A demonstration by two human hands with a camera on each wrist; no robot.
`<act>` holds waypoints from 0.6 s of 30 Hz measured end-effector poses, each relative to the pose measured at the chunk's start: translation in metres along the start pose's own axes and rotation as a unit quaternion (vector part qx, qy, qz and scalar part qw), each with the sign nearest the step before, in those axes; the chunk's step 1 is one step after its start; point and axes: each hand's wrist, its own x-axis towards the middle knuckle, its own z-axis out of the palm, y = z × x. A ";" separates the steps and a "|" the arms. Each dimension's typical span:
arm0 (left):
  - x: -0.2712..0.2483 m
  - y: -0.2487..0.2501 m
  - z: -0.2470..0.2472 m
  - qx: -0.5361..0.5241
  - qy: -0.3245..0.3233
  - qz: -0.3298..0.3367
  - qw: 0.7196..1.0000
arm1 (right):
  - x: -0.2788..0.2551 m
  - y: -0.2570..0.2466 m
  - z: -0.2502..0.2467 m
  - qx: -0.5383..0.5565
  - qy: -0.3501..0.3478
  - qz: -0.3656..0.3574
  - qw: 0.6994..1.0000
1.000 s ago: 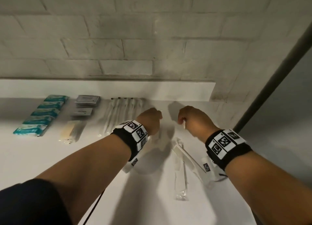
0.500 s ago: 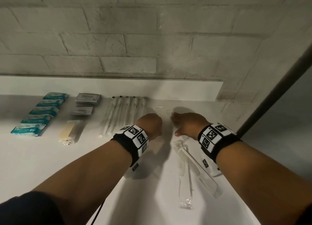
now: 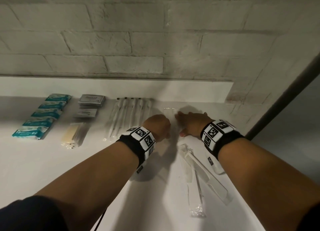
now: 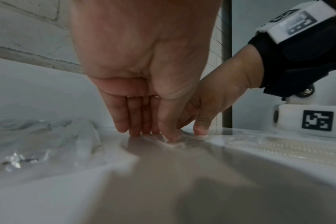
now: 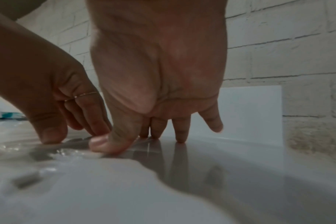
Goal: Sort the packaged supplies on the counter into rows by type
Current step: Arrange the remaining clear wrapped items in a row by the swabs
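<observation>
A flat clear packet (image 3: 170, 111) lies on the white counter (image 3: 52, 170) close to the back ledge, to the right of the sorted rows. My left hand (image 3: 158, 126) and right hand (image 3: 190, 122) sit side by side on it. In the left wrist view the left hand (image 4: 144, 131) points straight fingers down, tips on the clear wrapper (image 4: 175, 144). In the right wrist view the right hand (image 5: 144, 136) presses its thumb on the packet (image 5: 75, 142), other fingertips on the counter. Neither hand holds anything.
Rows run back to front on the left: teal packets (image 3: 43, 116), grey sachets (image 3: 91, 100) above a cream packet (image 3: 74, 133), and long white wrapped sticks (image 3: 128, 116). Wrapped white combs (image 3: 195, 170) lie loose near my right forearm. A dark post (image 3: 285, 95) borders the counter's right side.
My right hand, raised and curled on a small clear packet a second ago, has dropped forward and flattened onto the counter. The left hand has stayed beside it, also lower.
</observation>
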 end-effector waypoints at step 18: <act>0.010 -0.003 -0.008 0.028 -0.030 0.031 0.999 | -0.082 -0.009 0.006 -0.007 -0.072 -0.012 0.997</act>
